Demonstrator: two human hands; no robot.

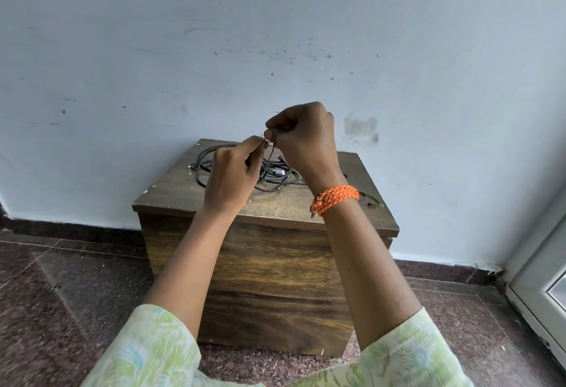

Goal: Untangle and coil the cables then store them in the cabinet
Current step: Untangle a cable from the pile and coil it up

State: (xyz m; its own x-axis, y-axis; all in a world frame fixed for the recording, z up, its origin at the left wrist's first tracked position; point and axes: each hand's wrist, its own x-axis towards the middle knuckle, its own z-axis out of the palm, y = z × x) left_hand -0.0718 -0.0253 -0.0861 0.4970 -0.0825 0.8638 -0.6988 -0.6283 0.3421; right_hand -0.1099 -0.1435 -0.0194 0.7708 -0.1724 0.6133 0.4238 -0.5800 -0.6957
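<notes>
A tangle of black cables [277, 176] lies on top of a small dark wooden cabinet [269, 267] that stands against the wall. Both hands are raised just above the pile. My left hand [234, 172] pinches a black cable end between thumb and forefinger. My right hand [303, 138], with an orange thread band on the wrist, has its fingers curled round the same cable, which hangs down from it into the pile. The two hands nearly touch. A cable plug [192, 167] sticks out at the pile's left. The cabinet door is shut.
A pale blue wall [275, 34] rises right behind the cabinet. Dark speckled floor tiles [70, 279] surround it. A white door frame [542, 288] stands at the right edge. Another thin dark cable [372, 199] lies near the cabinet top's right edge.
</notes>
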